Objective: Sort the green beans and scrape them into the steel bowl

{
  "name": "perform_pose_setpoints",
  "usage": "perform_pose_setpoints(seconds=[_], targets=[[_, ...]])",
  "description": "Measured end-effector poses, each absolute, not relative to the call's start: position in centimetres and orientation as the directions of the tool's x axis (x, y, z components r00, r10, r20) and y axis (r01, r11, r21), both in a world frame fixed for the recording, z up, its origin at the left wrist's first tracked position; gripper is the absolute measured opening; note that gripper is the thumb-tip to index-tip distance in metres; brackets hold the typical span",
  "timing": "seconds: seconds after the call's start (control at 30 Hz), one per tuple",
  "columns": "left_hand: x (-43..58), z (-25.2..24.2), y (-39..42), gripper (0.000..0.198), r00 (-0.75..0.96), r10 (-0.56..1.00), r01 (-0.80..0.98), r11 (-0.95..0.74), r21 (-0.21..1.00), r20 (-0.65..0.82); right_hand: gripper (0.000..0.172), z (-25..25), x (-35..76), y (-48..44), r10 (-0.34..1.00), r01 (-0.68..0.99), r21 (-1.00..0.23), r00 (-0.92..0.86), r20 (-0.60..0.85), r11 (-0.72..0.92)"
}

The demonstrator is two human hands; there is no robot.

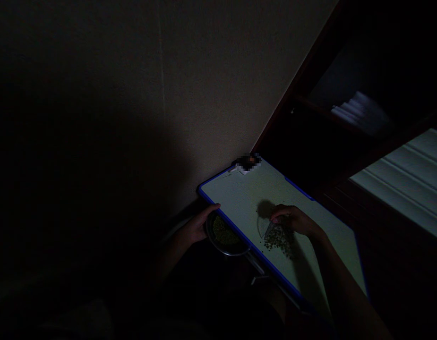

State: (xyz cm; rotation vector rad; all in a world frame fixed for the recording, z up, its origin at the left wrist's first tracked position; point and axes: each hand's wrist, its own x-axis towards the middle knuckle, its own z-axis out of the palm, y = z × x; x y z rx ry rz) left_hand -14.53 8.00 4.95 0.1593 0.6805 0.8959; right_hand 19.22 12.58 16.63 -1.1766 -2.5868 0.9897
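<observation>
At the near edge of the white table [235,193], my left hand [200,225] holds the side of a metal bowl [228,253]. Its thumb reaches up to the table's blue rim. Small greenish seeds or beans [223,232] lie inside the bowl, which sits just under the tabletop's edge and is partly hidden by it. My right hand [291,218] is low over the tabletop, fingers closed on a clear, thin-walled piece [269,228] whose exact kind I cannot make out. Beneath and beside that hand, loose seeds [284,243] are spread on the white surface.
A small blurred object [249,162] lies at the table's far corner against the pale wall [204,94]. Dark wooden shelving [331,118] with whitish folded or stacked items [362,113] stands to the right. The room is very dim.
</observation>
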Motion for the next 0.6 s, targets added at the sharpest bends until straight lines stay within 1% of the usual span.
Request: perform_pose_setpoints(seconds=[0.13,0.3,0.5,0.6], targets=[[-14.5,5.2,7.8,0.044,0.409,0.762,-0.661,0.627,0.413,-0.502,0.028,16.2,18.3,12.4,0.726,0.597,-0.624,-0.684,-0.069,0.503],[-14.6,5.6,7.6,0.044,0.384,0.768,-0.662,0.616,0.427,-0.512,0.028,15.6,16.9,12.0,0.684,0.533,-0.634,-0.729,-0.009,0.560],[-15.0,5.9,7.4,0.045,0.393,0.768,-0.655,0.620,0.432,-0.506,0.030,16.8,17.2,10.7,0.623,0.460,-0.626,-0.780,0.055,0.630],[-15.0,6.4,7.3,0.045,0.381,0.771,-0.650,0.616,0.445,-0.510,0.027,17.7,17.9,9.9,0.623,0.442,-0.621,-0.776,0.097,0.647]])
